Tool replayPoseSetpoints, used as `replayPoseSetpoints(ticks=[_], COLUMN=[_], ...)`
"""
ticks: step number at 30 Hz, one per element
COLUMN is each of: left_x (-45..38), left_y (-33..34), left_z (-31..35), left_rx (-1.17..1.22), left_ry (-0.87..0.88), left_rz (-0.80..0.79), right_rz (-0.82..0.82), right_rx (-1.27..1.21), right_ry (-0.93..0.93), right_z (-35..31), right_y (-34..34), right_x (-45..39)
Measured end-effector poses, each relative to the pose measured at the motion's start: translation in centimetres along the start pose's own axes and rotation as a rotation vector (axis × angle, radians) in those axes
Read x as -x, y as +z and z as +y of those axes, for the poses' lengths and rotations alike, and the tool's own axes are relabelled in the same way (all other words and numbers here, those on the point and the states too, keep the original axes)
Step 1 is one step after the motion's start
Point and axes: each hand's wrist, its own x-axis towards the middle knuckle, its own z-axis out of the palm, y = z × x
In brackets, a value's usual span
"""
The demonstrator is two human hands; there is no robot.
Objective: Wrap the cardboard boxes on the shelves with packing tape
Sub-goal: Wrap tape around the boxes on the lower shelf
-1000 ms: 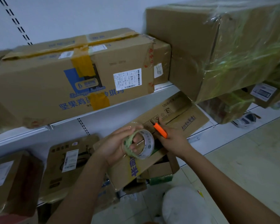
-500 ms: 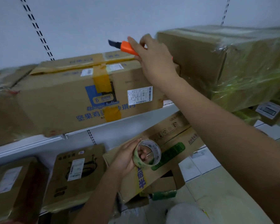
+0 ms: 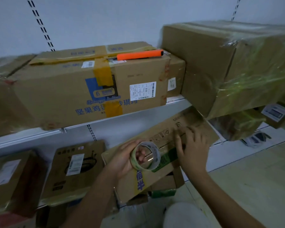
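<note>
Head view, left hand (image 3: pixel 122 159) grasping tape roll (image 3: pixel 146 156) over tilted lower-shelf box (image 3: pixel 156 175), right hand (image 3: pixel 192 149) lying released, fingers spread, on that box, orange knife (image 3: pixel 139 55) resting atop upper-shelf printed box (image 3: pixel 82 89).

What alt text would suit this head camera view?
A left hand holds a roll of tape against a tilted cardboard box while the right hand rests on it; an orange cutter lies on a shelved box above.

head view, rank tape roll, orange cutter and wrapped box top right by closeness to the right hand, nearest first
1. tape roll: just left of the right hand, held by the left hand.
2. orange cutter: above, atop the long box.
3. wrapped box: upper right shelf.
</note>
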Motion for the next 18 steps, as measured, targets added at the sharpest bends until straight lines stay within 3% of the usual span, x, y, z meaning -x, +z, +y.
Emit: replayPoseSetpoints(ticks=[3, 7, 11, 15, 18], left_x=[1.1, 2.2, 3.3, 3.2, 1.6], left_y=[0.3, 1.1, 1.8, 4.0, 5.1], left_z=[-1.5, -1.9, 2.7, 7.6, 6.9], left_rx=[-0.058, -0.128, -0.184, -0.816, -1.365], left_ry=[-0.047, -0.068, 0.01, 0.256, 0.365], left_rz=[-0.078, -0.039, 0.008, 0.041, 0.084], right_rz=[-0.137, -0.052, -0.045, -0.124, -0.182], right_rx=[-0.108, -0.284, -0.325, -0.23, -0.169], right_ry=[0.429, 0.464, 0.489, 0.434, 0.33], right_z=[2.3, 2.0, 2.2, 2.6, 2.8], right_y=[2.4, 2.9, 3.5, 3.6, 3.8], right_x=[2.4, 2.3, 1.7, 1.4, 1.0])
